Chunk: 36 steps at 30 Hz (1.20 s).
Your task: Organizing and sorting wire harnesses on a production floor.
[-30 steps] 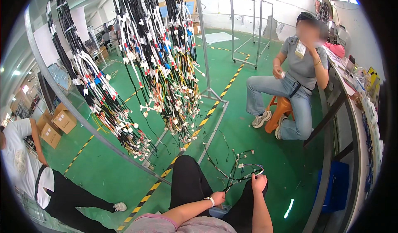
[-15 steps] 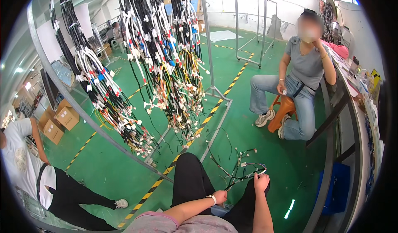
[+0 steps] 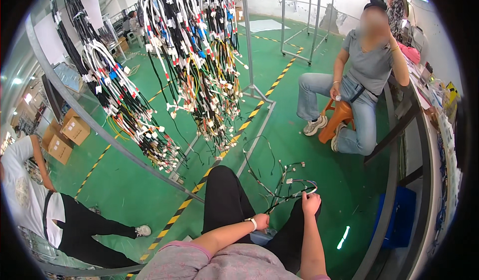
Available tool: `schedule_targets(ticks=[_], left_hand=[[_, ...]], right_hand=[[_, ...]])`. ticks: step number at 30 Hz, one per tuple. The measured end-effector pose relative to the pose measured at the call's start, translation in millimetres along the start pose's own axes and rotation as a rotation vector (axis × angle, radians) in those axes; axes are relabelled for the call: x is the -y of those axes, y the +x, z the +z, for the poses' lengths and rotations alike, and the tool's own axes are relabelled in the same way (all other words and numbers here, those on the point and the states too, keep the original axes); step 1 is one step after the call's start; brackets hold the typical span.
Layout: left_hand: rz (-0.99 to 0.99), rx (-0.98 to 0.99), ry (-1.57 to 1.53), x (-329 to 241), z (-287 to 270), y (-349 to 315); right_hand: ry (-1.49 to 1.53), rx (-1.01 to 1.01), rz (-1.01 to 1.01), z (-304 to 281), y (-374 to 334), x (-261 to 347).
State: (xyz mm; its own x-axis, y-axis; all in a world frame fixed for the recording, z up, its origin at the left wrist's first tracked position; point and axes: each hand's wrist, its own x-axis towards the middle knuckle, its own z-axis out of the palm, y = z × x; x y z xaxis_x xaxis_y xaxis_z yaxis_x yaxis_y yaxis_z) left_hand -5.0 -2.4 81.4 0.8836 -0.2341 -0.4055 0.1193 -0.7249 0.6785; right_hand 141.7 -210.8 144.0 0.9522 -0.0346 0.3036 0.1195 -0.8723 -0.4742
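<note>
My left hand [image 3: 261,221], with a white band at its wrist, is closed around the black trunk of a wire harness [image 3: 279,198] over my lap. My right hand [image 3: 311,203] is closed on the same harness farther right, beside my right knee, where a loop of wires bends round. Thin branches with small white connectors [image 3: 290,181] spread forward from the harness in front of my knees. The parts of the wires inside both fists are hidden by my fingers.
Ahead to the left, bundles of harnesses [image 3: 194,60] hang from a metal rack [image 3: 249,45]. A person [image 3: 366,65] sits on an orange stool [image 3: 340,116] at the right, by a long bench [image 3: 421,95]. Another person [image 3: 40,200] stands at left. A blue bin [image 3: 399,215] sits under the bench.
The whole view has shifted slightly, so the scene sits higher in the picture. Both hands keep their hold on the harness, which has barely changed shape.
</note>
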Motion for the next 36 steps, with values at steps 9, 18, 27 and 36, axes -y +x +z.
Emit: schedule_targets(ticks=[9,18,27,36], left_hand=[[0.022,0.045,0.015,3,3,-3],[0.013,0.208,0.028,4,4,-2],[0.012,0.226,0.055,12,8,-1],[-0.001,0.255,0.048,3,2,-3]], right_hand=[[-0.019,0.085,0.056,-5,-2,3],[-0.032,0.075,0.046,-2,-1,0],[-0.018,0.064,0.045,-5,-1,5],[-0.030,0.108,0.051,-5,0,2]])
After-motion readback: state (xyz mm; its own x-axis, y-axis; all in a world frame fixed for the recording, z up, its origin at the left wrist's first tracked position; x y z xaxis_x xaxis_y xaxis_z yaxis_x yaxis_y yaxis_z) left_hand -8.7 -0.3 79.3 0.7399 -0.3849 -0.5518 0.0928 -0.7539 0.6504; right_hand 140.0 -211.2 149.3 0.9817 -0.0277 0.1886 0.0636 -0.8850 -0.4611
